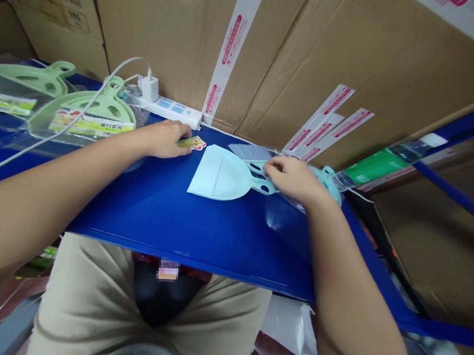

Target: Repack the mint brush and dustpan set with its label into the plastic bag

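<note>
A pale blue dustpan point(220, 174) lies flat on the blue table point(172, 216), its handle pointing right. My right hand point(292, 177) rests on that handle, fingers closed over it. Behind the dustpan, a small brush with pale bristles point(249, 151) lies partly hidden. My left hand point(167, 138) presses down on a small colourful paper label point(192, 142) just left of the dustpan. More teal plastic point(328, 180) and a clear bag show past my right wrist.
Two green dustpans in clear bags with labels point(86, 111) lie at the far left. A white power strip point(171, 108) with a charger and cable sits against the cardboard boxes point(305, 60) at the back. The table's near edge is over my lap.
</note>
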`<move>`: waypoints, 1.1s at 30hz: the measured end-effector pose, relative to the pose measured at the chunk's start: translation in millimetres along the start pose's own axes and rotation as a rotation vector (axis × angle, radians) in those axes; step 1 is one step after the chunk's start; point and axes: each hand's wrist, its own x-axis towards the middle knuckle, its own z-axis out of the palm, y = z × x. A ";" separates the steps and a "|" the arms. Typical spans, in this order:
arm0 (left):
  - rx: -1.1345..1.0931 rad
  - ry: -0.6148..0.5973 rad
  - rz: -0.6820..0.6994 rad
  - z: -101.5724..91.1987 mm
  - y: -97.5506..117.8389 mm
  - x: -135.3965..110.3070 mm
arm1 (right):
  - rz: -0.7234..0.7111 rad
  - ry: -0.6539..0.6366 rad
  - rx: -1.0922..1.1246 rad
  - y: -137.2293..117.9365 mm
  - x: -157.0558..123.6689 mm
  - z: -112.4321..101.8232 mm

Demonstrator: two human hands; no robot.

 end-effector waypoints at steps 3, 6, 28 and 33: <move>0.014 -0.001 0.014 0.0 -0.9 0.1 | 0.021 0.025 -0.038 12.4 3.7 -3.0; 0.047 -0.021 0.016 -1.1 1.4 -1.0 | 0.035 -0.031 -0.059 19.4 8.9 3.3; 0.114 -0.041 0.038 -7.3 12.3 -10.7 | 0.048 0.104 0.023 46.8 29.1 30.2; 0.092 -0.038 0.034 -5.7 10.5 -8.5 | -0.003 0.254 0.023 48.2 24.0 28.3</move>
